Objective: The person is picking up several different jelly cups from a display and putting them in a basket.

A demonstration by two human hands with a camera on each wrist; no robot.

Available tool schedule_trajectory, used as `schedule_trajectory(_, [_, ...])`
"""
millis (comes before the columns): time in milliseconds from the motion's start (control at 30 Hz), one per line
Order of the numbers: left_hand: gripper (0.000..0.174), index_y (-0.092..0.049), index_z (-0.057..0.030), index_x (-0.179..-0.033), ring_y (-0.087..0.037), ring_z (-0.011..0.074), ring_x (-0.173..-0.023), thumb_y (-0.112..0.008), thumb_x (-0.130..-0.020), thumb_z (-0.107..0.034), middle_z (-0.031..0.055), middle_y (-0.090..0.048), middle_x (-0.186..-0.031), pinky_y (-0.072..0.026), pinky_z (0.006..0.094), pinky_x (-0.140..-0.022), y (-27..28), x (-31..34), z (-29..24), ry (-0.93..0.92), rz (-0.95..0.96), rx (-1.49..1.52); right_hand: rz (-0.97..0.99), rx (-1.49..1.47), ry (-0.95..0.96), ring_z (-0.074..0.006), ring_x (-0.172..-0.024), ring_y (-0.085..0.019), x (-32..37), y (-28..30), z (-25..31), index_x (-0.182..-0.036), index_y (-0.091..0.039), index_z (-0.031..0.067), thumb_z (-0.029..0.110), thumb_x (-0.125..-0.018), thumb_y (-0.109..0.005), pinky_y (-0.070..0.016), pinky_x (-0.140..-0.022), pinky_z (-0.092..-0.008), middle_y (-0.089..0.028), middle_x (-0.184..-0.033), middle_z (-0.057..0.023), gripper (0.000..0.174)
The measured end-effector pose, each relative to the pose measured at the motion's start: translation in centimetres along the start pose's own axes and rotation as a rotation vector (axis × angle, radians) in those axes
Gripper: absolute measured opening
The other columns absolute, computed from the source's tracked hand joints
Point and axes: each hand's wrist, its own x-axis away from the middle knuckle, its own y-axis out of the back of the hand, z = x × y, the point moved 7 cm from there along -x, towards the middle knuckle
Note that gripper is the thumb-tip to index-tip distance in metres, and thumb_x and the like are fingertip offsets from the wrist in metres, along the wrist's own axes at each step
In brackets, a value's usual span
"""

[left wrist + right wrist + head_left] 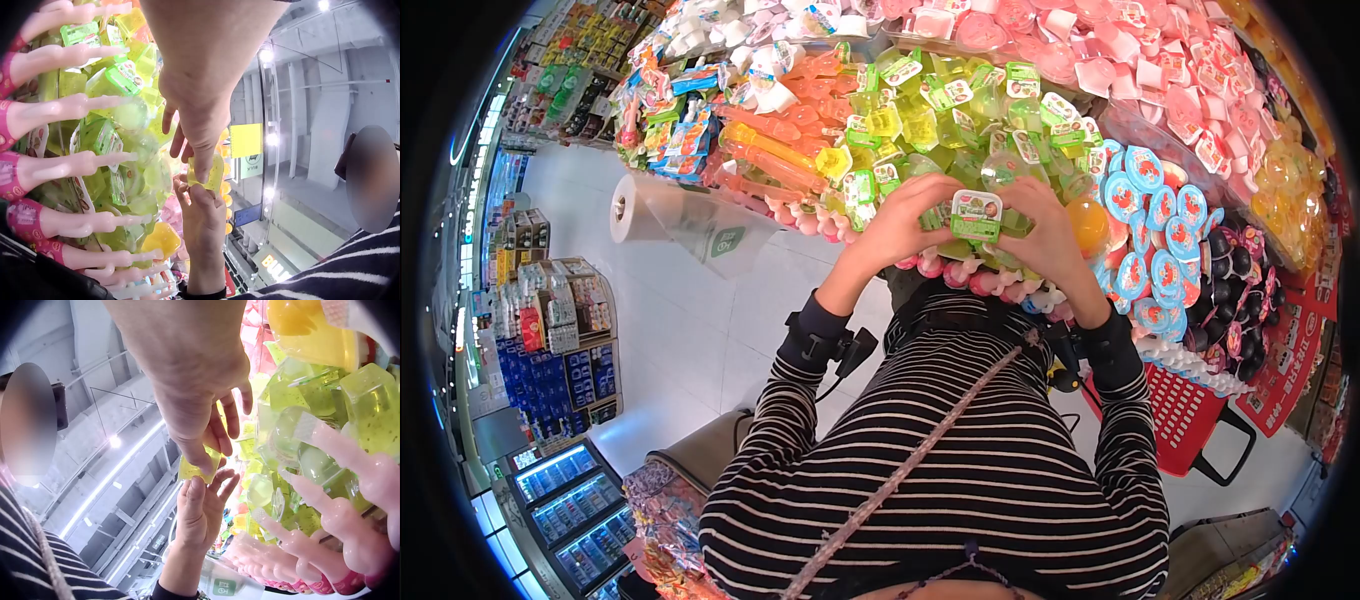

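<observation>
Both hands hold one small green jelly cup [976,216] between them, its printed lid facing up toward the head view. The left hand [912,218] pinches its left side and the right hand [1040,228] its right side. In the left wrist view the cup [207,172] looks yellow-green, with the left hand [195,119] above and the right hand [205,219] below. The right wrist view shows the cup [199,465] between the right hand [200,394] and the left hand [192,515]. Just beyond the hands lies a heap of green jelly cups [945,125].
Pink cups [1190,80], orange packs [775,150] and blue-lidded cups [1165,270] surround the green heap. A plastic bag roll [632,208] sits at the left edge. A red basket [1185,415] is at the lower right. Pink bottle-shaped packs [59,112] line the display's front.
</observation>
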Motion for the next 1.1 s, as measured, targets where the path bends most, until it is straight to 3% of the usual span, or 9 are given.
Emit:
schedule_trajectory(333, [0.044,-0.058,-0.0031,-0.101,-0.056,0.0278,-0.095,-0.071,-0.059,0.0,0.0098,-0.059,-0.1,-0.0442,0.0354,-0.084,0.13,-0.13,-0.03,-0.078,-0.029,-0.047,-0.011,0.028,0.036,-0.0259,-0.093,-0.056,-0.15,0.1,0.62,-0.09,-0.062,0.0059,0.015,-0.06,-0.074,-0.0418,-0.086,-0.0368,-0.061,-0.092,-0.0069,0.034])
schedule_trajectory(600, [0.037,-0.06,-0.0031,-0.088,-0.056,0.0284,-0.093,-0.074,-0.054,-0.003,0.008,-0.06,-0.092,-0.0398,0.041,-0.091,0.75,-0.18,-0.57,-0.18,-0.103,-0.117,-0.017,-0.006,0.034,-0.0254,-0.091,-0.055,-0.22,0.0,0.79,-0.089,-0.062,0.0061,0.015,-0.061,-0.074,-0.0416,-0.084,-0.0364,-0.061,-0.091,-0.0065,0.032])
schedule_trajectory(1100, [0.037,-0.059,-0.0029,-0.09,-0.056,0.0286,-0.096,-0.072,-0.056,-0.001,0.0078,-0.06,-0.093,-0.0381,0.0422,-0.096,0.66,0.03,0.16,-0.152,-0.111,-0.095,0.087,-0.016,-0.017,-0.0279,-0.097,-0.052,-0.35,-0.66,0.86,-0.098,-0.055,0.0049,0.01,-0.062,-0.069,-0.0385,-0.089,-0.0376,-0.056,-0.097,-0.0091,0.039])
